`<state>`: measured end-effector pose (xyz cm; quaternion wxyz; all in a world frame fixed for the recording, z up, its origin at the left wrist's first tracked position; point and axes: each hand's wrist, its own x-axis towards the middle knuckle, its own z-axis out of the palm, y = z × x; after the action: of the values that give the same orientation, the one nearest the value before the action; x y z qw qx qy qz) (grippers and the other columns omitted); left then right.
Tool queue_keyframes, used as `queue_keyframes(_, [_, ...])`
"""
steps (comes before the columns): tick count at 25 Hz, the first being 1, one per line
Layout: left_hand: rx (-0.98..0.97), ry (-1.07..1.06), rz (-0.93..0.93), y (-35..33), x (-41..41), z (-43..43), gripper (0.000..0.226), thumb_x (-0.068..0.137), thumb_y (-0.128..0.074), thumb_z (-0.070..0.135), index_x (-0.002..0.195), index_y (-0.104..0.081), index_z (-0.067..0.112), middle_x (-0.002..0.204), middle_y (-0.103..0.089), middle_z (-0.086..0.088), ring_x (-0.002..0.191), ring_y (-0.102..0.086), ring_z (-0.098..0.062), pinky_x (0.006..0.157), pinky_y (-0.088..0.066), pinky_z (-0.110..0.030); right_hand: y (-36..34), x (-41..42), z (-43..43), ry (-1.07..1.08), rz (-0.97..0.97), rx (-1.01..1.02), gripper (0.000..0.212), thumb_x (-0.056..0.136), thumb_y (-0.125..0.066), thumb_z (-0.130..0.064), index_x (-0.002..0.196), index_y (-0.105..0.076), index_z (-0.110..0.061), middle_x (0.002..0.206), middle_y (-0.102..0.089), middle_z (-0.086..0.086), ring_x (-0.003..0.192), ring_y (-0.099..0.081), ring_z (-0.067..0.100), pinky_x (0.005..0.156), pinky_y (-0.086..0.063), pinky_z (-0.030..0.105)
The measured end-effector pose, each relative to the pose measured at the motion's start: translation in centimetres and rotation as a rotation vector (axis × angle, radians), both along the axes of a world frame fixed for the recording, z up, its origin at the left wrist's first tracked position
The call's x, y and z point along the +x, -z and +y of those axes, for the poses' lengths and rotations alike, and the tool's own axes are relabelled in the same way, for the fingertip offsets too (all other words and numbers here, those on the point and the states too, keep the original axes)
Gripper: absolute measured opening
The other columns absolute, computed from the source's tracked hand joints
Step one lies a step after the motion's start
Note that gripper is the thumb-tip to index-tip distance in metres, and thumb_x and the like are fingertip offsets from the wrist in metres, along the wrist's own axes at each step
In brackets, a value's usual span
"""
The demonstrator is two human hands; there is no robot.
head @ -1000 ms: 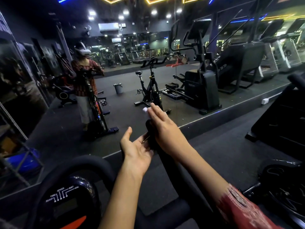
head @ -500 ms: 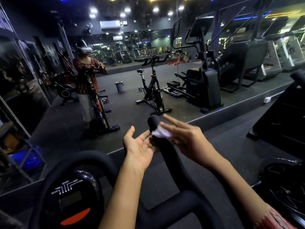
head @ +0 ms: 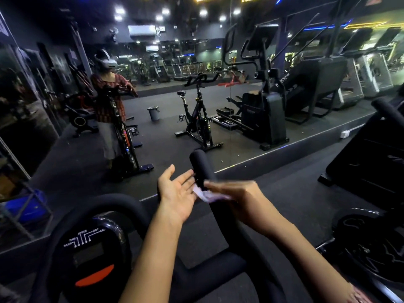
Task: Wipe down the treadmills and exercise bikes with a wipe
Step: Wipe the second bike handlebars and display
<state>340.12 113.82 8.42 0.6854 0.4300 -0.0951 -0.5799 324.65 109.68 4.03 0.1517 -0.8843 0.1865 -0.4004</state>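
A black padded handlebar (head: 202,166) of the exercise bike rises in front of me, its rounded end pointing up. My right hand (head: 237,199) presses a small white wipe (head: 206,195) against the bar's near side, its fingers blurred with motion. Beside the bar on the left, my left hand (head: 176,193) is held flat with the palm up and fingers straight, fingertips by the bar and the wipe. The bike's round console (head: 90,256) with an orange button sits at the lower left.
A wall mirror ahead reflects a person at a bike (head: 109,101), a spin bike (head: 199,119), an elliptical (head: 262,114) and a small bin (head: 153,113). A black machine (head: 369,158) and a flywheel (head: 369,243) stand to my right. A blue object (head: 26,206) lies at far left.
My right hand has slid down from the tip of the handlebar toward me with the wipe. My left hand has stayed flat beside the bar.
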Motion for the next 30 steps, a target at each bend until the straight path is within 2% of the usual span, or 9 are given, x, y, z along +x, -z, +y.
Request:
queue_keyframes(4, [-0.006, 0.008, -0.036, -0.1, -0.3, 0.5, 0.052, 0.097, -0.038, 0.038, 0.123, -0.055, -0.004, 0.095, -0.064, -0.018, 0.086, -0.06, -0.028, 0.083, -0.046, -0.034, -1.7, 4.2, -2.1, 0.123, 0.091, 0.127, 0.061, 0.082, -0.05, 0.008, 0.142, -0.041, 0.0, 0.154, -0.028, 0.014, 0.142, -0.026, 0.029, 0.116, -0.026, 0.042])
queue_keyframes(8, [0.069, 0.071, -0.199, 0.1, -1.1, 1.7, 0.047, 0.097, -0.036, 0.04, 0.118, -0.057, 0.003, 0.093, -0.063, -0.012, 0.084, -0.057, -0.022, 0.082, -0.041, -0.033, 1.6, 3.3, -0.7, 0.094, 0.093, 0.124, 0.047, 0.096, -0.053, -0.014, 0.14, -0.045, -0.002, 0.155, -0.026, 0.003, 0.144, -0.006, 0.015, 0.112, -0.008, 0.011])
queue_keyframes(11, [0.117, 0.132, -0.268, 0.9, -2.1, 3.4, 0.046, 0.097, -0.039, 0.039, 0.114, -0.058, 0.001, 0.098, -0.063, -0.015, 0.085, -0.06, -0.024, 0.071, -0.046, -0.036, 3.3, 0.2, 2.6, 0.057, 0.079, 0.194, 0.038, 0.097, -0.056, -0.023, 0.132, -0.057, -0.009, 0.146, -0.031, -0.014, 0.144, -0.006, 0.008, 0.11, -0.011, 0.007])
queue_keyframes(16, [0.209, 0.25, -0.606, 2.4, -3.9, 6.2, 0.042, 0.097, -0.045, 0.037, 0.117, -0.059, 0.003, 0.115, -0.057, -0.016, 0.096, -0.059, -0.028, 0.083, -0.045, -0.041, 4.5, -3.8, 8.0, 0.133, -0.003, 0.47, 0.018, 0.087, -0.07, -0.021, 0.103, -0.076, -0.013, 0.124, -0.06, -0.006, 0.13, -0.04, -0.003, 0.111, -0.03, 0.019])
queue_keyframes(20, [0.142, 0.279, -0.742, 2.8, -4.8, 8.0, 0.034, 0.098, -0.044, 0.038, 0.104, -0.063, 0.01, 0.105, -0.063, -0.011, 0.082, -0.061, -0.017, 0.078, -0.048, -0.032, 1.9, -4.8, 8.3, 0.314, -0.174, 0.53, 0.012, 0.076, -0.079, -0.013, 0.085, -0.076, -0.006, 0.093, -0.074, -0.001, 0.092, -0.068, 0.005, 0.082, -0.051, 0.015])
queue_keyframes(22, [0.104, 0.249, -0.814, 3.2, -5.1, 8.4, 0.031, 0.099, -0.043, 0.036, 0.101, -0.064, 0.014, 0.101, -0.064, -0.008, 0.083, -0.06, -0.016, 0.074, -0.045, -0.028, 1.5, -3.9, 7.0, 0.33, -0.245, 0.464, 0.02, 0.082, -0.068, 0.001, 0.102, -0.068, -0.003, 0.102, -0.071, 0.003, 0.091, -0.066, 0.009, 0.084, -0.051, 0.022])
queue_keyframes(25, [0.007, 0.225, -1.09, 4.2, -5.2, 8.7, 0.023, 0.097, -0.051, 0.033, 0.089, -0.071, 0.025, 0.092, -0.07, 0.0, 0.088, -0.062, -0.017, 0.077, -0.046, -0.029, 2.7, -2.1, 7.2, 0.281, 0.046, 0.432, 0.05, 0.094, -0.049, 0.001, 0.142, -0.044, -0.01, 0.148, -0.044, 0.004, 0.127, -0.047, 0.01, 0.105, -0.037, 0.024])
queue_keyframes(27, [-0.03, 0.219, -1.286, 4.9, -5.2, 9.2, 0.02, 0.094, -0.057, 0.031, 0.103, -0.073, 0.022, 0.099, -0.072, 0.001, 0.097, -0.064, -0.014, 0.087, -0.047, -0.026, 4.4, -2.3, 8.6, 0.338, 0.15, 0.414, 0.05, 0.098, -0.045, -0.005, 0.147, -0.037, -0.015, 0.157, -0.026, -0.003, 0.143, -0.027, 0.015, 0.112, -0.031, 0.034])
queue_keyframes(30, [-0.01, 0.233, -1.624, 5.4, -4.9, 10.6, 0.035, 0.091, -0.061, 0.029, 0.122, -0.064, 0.015, 0.113, -0.069, -0.002, 0.104, -0.062, -0.011, 0.091, -0.043, -0.019, 5.2, -4.4, 12.2, 0.386, 0.135, 0.362, 0.047, 0.095, -0.046, 0.001, 0.141, -0.046, -0.01, 0.153, -0.033, 0.002, 0.145, -0.023, 0.02, 0.114, -0.028, 0.034])
